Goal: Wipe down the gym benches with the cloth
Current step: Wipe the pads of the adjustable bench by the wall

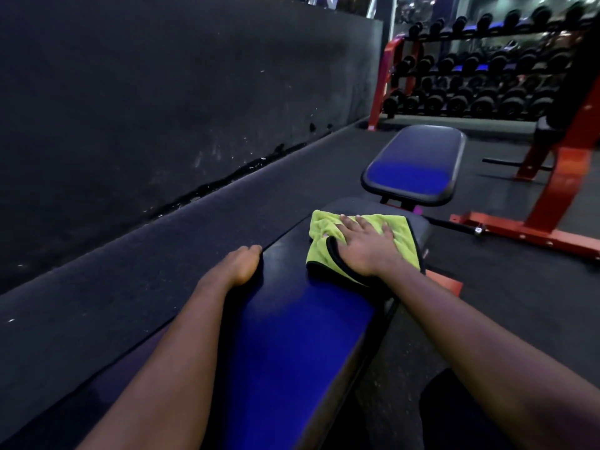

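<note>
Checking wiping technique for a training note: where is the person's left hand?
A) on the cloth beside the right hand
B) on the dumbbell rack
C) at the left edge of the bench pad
C: the left hand rests at the left edge of the bench pad, while only the right hand presses on the green cloth.

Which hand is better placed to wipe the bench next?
The right hand. It lies flat on the cloth, which is spread on the bench near its far end. The left hand has no cloth; it holds the bench's left edge, likely steadying.
</note>
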`<move>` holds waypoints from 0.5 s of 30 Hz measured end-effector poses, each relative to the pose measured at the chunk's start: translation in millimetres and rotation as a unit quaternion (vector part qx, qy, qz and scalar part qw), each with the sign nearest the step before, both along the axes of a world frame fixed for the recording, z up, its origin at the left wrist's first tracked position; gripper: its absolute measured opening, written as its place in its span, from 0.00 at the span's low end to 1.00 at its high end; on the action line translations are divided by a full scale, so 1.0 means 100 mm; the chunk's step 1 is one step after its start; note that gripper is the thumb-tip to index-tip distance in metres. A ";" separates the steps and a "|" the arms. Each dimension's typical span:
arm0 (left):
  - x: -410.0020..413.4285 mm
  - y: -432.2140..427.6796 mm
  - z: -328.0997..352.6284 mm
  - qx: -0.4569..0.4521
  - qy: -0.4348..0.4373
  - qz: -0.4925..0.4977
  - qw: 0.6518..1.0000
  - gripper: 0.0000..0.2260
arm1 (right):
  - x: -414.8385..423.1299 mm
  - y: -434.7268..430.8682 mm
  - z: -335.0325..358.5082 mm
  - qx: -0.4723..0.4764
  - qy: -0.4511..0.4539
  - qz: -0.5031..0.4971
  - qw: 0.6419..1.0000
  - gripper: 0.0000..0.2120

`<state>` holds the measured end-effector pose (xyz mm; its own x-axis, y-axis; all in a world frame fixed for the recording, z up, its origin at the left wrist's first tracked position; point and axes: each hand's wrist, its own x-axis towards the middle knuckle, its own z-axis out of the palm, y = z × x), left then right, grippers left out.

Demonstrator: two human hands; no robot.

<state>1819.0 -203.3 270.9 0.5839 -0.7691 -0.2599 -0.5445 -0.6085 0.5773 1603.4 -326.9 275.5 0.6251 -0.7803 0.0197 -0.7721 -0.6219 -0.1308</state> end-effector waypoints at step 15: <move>0.03 -0.03 -0.04 0.002 -0.031 0.003 1.000 0.26 | -0.39 -0.21 0.04 0.045 -0.067 -0.149 0.986 0.26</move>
<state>1821.8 -206.7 266.6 0.6037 -0.7644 -0.2263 -0.5753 -0.6142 0.5401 1564.3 -347.9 279.3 0.3646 -0.9311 0.0081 -0.8909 -0.3513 -0.2880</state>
